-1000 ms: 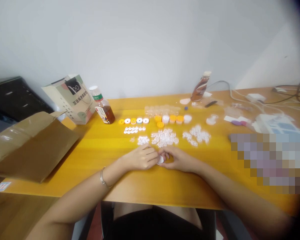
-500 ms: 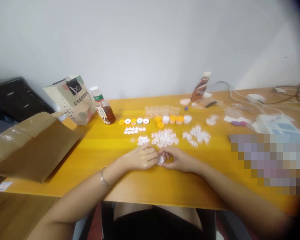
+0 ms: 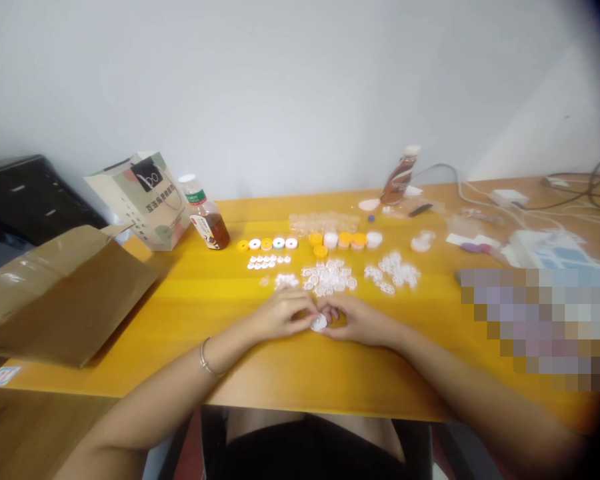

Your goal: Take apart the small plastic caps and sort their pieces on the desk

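Between my two hands is a small round white plastic piece (image 3: 319, 323), its flat face tilted up. My left hand (image 3: 289, 313) pinches its left edge with thumb and fingers. My right hand (image 3: 347, 318) grips its right side between thumb and curled fingers. Just beyond my fingers lies a pile of white openwork plastic parts (image 3: 329, 277), with small white pieces (image 3: 286, 280) to its left. Farther back are a row of white and yellow rings (image 3: 267, 244), small white parts (image 3: 269, 261) in rows, and orange and white round caps (image 3: 345, 240).
An open cardboard box (image 3: 65, 300) and a paper bag (image 3: 163, 210) stand on the left, near a bottle of brown drink (image 3: 210, 223). Another bottle (image 3: 399, 179) stands at the back right. Clear cups (image 3: 324, 223), more white parts (image 3: 395, 271) and cables (image 3: 480, 200) lie on the table.
My left hand has shifted and its thumb now shows at the piece's edge. More of the white piece's face is visible. The surroundings have barely shifted.
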A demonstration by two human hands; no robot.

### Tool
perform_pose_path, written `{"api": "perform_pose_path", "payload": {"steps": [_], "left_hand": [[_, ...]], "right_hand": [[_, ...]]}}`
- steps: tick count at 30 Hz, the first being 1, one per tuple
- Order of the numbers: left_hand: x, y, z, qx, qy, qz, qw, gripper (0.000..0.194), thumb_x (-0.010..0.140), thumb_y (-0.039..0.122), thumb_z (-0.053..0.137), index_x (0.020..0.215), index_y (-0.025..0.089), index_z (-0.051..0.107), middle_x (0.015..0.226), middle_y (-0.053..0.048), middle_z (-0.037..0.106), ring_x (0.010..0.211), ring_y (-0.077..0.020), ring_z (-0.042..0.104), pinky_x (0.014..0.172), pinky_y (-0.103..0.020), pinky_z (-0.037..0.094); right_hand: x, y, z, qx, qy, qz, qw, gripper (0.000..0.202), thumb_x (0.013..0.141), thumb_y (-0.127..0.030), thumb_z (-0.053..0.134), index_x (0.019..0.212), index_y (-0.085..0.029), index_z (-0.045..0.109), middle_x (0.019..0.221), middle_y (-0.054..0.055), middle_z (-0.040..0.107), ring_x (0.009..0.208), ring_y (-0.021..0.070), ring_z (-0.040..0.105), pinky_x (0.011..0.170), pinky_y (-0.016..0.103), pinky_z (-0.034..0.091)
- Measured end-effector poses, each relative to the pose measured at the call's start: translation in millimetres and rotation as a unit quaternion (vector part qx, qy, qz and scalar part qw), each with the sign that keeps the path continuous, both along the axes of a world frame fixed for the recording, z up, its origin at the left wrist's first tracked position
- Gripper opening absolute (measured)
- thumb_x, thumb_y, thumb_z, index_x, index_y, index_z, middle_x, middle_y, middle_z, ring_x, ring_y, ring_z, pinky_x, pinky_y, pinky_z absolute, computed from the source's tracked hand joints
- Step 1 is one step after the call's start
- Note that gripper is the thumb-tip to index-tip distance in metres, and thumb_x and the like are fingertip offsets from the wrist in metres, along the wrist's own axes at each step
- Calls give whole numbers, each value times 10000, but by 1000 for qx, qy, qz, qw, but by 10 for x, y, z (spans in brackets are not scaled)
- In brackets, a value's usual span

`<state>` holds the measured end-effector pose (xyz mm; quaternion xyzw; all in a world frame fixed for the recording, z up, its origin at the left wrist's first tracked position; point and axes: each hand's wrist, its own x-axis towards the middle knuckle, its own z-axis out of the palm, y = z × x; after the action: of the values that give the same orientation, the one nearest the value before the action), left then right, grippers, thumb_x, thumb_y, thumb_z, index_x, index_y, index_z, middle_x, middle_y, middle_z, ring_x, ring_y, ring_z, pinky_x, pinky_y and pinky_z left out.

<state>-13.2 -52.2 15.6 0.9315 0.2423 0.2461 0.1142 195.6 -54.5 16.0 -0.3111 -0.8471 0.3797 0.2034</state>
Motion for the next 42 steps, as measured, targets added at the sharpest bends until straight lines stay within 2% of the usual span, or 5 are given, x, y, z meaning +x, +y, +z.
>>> {"api": "perform_pose_path", "payload": {"steps": [11,18,24,37,42], "left_hand": [[-49,76,-3,-146,-111,41,982,104,791,225,566,757,130,589,731,-26,608,694,-107,548,676,-247,441],[-569,413,184,-227,-109,197,948,95,716,213,590,733,122,607,717,-21,623,685,-114,558,675,-241,446],[-794,525,165,-317,-35,196,927,154,711,263,570,732,125,632,745,-28,652,684,-121,573,649,-225,443],[-603,376,211,-162,2,215,963,232,811,318,501,682,136,563,627,6,566,555,-87,473,539,-205,380],[-246,75,236,67,-36,60,995,211,879,268,462,1032,166,565,973,-84,603,892,-148,548,771,-280,434]], "right_hand": [[-8,-30,55,-4,-17,-15,1000,173,728,-224,587,897,-186,581,743,2,545,679,125,494,641,249,415],[1,-29,78,-11,-30,-14,999,202,713,-214,592,912,-185,597,784,15,562,703,133,502,657,256,413],[8,-26,80,-11,-28,-13,999,199,720,-216,588,918,-196,589,789,16,566,707,135,500,662,262,413],[31,-20,69,-21,16,-46,999,209,722,-266,609,914,-191,571,755,3,544,674,125,483,629,259,419],[42,-13,79,-6,73,-105,992,246,721,-299,615,934,-197,544,747,3,535,664,125,471,627,274,425]]}}
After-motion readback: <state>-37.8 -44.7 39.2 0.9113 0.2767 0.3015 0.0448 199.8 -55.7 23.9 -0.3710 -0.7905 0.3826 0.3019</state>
